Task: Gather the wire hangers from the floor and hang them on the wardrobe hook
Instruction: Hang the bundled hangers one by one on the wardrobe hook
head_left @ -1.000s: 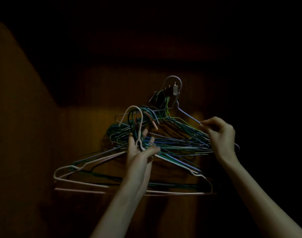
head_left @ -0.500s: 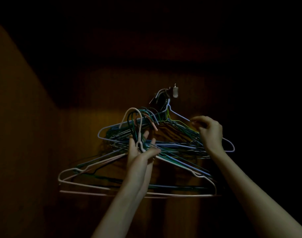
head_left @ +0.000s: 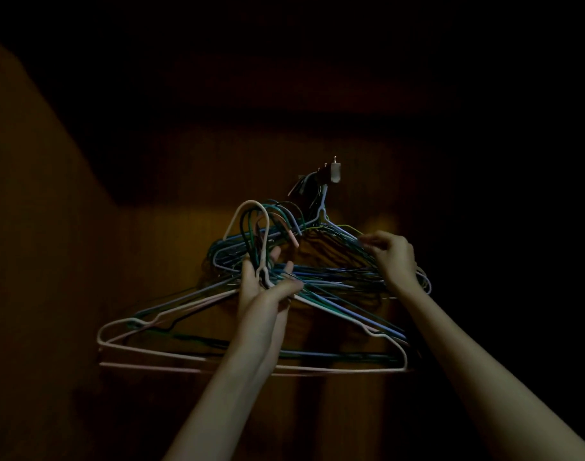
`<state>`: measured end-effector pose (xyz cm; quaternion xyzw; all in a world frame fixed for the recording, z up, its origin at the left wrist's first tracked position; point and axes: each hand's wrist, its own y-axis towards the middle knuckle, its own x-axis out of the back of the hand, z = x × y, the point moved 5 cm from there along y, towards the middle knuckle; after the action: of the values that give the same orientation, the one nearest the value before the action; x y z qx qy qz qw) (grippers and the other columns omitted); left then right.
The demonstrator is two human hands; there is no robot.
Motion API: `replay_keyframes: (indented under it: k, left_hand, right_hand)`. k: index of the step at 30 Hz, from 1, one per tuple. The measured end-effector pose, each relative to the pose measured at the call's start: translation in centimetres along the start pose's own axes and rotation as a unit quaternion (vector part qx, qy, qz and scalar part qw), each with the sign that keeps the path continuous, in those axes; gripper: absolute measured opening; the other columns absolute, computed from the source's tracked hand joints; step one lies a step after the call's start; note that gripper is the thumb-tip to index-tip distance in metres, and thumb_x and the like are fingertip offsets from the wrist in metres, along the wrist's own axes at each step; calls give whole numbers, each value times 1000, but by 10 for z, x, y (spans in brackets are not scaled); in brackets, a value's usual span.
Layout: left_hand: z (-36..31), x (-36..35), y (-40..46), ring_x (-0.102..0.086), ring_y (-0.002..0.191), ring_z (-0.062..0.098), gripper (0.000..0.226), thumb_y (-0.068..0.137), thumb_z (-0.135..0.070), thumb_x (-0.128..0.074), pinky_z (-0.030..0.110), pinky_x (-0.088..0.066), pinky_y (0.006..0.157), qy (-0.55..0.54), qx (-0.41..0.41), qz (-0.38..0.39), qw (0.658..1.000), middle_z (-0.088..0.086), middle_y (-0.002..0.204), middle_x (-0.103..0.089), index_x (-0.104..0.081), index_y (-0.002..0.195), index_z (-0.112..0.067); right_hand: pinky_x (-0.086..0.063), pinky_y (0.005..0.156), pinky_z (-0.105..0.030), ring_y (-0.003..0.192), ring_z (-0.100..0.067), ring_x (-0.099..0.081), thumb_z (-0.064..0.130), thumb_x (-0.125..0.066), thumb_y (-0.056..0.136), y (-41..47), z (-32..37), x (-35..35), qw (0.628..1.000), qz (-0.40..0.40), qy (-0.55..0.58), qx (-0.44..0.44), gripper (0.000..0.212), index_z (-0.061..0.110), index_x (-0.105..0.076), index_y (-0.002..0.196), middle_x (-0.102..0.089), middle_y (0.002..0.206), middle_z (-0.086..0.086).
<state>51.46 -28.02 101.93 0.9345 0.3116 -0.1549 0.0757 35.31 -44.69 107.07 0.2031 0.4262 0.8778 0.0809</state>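
Note:
My left hand [head_left: 263,291] grips a bundle of wire hangers [head_left: 171,314] by their necks; they are white, pink, blue and green, with the hook ends sticking up above my fingers. Behind and up to the right, several more hangers [head_left: 334,257] hang from the small wardrobe hook [head_left: 335,173] on the wooden back panel. My right hand [head_left: 396,257] rests against the right shoulder of the hung hangers, fingers loosely curled; whether it grips a wire is unclear in the dark.
The wardrobe interior is very dark. A wooden side wall [head_left: 41,227] rises on the left and the wooden back panel [head_left: 171,247] lies behind the hangers. Darkness fills the right side and the top.
A pale blue hanger held up by my right hand has dropped onto the wardrobe hook. My right hand has slid down its shoulder. My left hand keeps the bundle still.

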Motion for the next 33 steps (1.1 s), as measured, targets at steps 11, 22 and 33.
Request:
replay_keyframes:
  k: [11, 22, 33]
  left_hand:
    - [8, 6, -22, -45, 126, 26, 48, 95, 2, -42, 35, -39, 99, -42, -2, 68, 997, 10, 137, -48, -31, 141, -8]
    - [17, 3, -52, -44, 128, 28, 69, 88, 15, -44, 36, -40, 96, -91, -38, 72, 993, 16, 140, -45, -17, 147, -6]
    - [23, 0, -41, -36, 134, 30, 63, 90, 18, -30, 34, -29, 108, -89, -21, 89, 992, 11, 145, -38, -23, 145, -12]
  right_hand:
    - [-38, 79, -15, 94, -6, -53, 13, -63, 86, -70, 59, 24, 993, 66, 29, 93, 13, 18, -69, 97, -59, 94, 9]
    - [-44, 76, -15, 81, 4, -57, 19, -60, 89, -127, 92, 11, 961, 258, 79, 56, 11, 16, -70, 92, -61, 81, 18]
    - [-53, 78, -43, 79, -15, -64, 22, -58, 91, -119, 78, 25, 982, 167, 91, -2, 16, 28, -63, 78, -67, 77, 4]
